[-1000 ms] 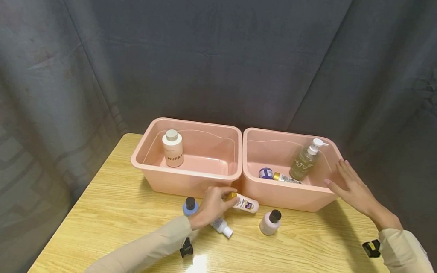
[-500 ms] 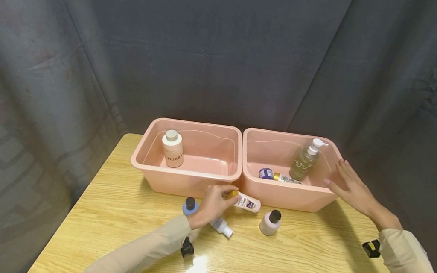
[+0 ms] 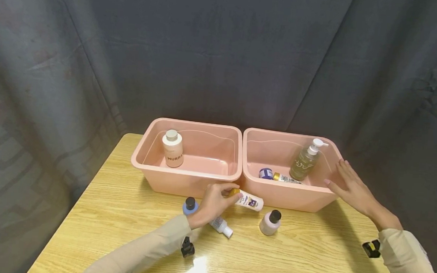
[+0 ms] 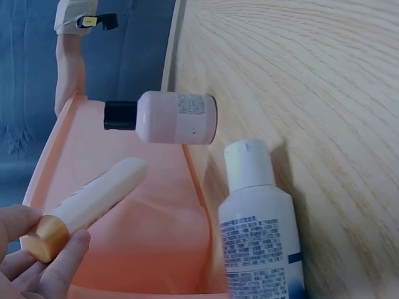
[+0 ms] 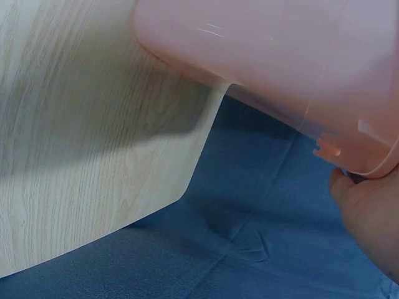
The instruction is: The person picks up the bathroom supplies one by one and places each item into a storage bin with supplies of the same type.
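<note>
My left hand [image 3: 213, 202] pinches the gold cap of a small white tube [image 3: 251, 201], held tilted in front of the pink bins. In the left wrist view, thumb and fingers hold the cap [image 4: 48, 237] while the tube's pale end points away. Straight fingers of my right hand [image 3: 354, 191] rest on the right rim of the right bin [image 3: 290, 198]. Below the left hand lie a white bottle [image 3: 221, 226], partly hidden by it, and a blue bottle [image 3: 190, 207] with a black cap. A pale pink bottle [image 3: 268, 225] with a black cap stands right of them.
Beside the right bin is the left bin [image 3: 187, 185], holding a white bottle [image 3: 173, 150]. Inside the right bin are a green pump bottle [image 3: 302, 164], a blue jar [image 3: 266, 173] and a gold-capped tube [image 3: 288, 179]. A dark curtain [image 3: 225, 55] hangs behind the wooden table [image 3: 120, 206].
The tube in my left hand has shifted slightly to the right and turned a little, showing more of its label. My right hand stays at the bin's rim.
</note>
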The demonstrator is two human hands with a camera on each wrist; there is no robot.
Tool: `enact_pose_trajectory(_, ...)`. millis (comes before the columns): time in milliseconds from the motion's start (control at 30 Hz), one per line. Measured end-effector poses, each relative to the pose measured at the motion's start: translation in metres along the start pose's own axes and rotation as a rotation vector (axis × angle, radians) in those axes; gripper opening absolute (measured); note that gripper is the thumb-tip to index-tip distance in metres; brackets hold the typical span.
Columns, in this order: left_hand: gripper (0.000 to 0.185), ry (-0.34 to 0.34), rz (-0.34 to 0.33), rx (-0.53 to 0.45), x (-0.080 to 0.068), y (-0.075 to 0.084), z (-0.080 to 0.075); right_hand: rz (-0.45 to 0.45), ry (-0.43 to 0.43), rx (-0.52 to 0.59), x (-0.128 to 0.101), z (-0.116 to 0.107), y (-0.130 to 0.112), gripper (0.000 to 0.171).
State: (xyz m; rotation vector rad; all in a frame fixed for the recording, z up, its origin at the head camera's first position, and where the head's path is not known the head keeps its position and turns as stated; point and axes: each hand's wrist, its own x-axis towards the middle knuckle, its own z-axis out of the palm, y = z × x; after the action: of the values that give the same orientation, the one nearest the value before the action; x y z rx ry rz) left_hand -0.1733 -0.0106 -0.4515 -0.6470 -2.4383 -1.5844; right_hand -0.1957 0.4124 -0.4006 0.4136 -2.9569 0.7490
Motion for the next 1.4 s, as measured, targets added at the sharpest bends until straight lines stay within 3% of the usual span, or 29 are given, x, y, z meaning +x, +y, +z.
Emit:
enact_pose_trajectory(600, 0.023, 0.055, 0.067, -0.068, 0.004, 0.01, -0.002, -0.002, -0.003, 0.001, 0.0, -0.001, -0.001, 0.082)
enact_pose_trajectory(867, 0.025, 0.052, 0.035, -0.073, 0.006, 0.017, -0.003, 0.019, -0.013, 0.002, 0.0, -0.001, -0.001, 0.082)
enact_pose_trajectory(1133, 0.026, 0.024, -0.003, -0.164, 0.01, 0.026, -0.007, -0.026, 0.011, -0.009, 0.001, -0.001, 0.001, 0.08)
enact_pose_trajectory(1400, 0.026, 0.018, -0.027, -0.188, 0.014, 0.032, -0.01, 0.0, 0.006, 0.007, 0.0, -0.002, 0.001, 0.081)
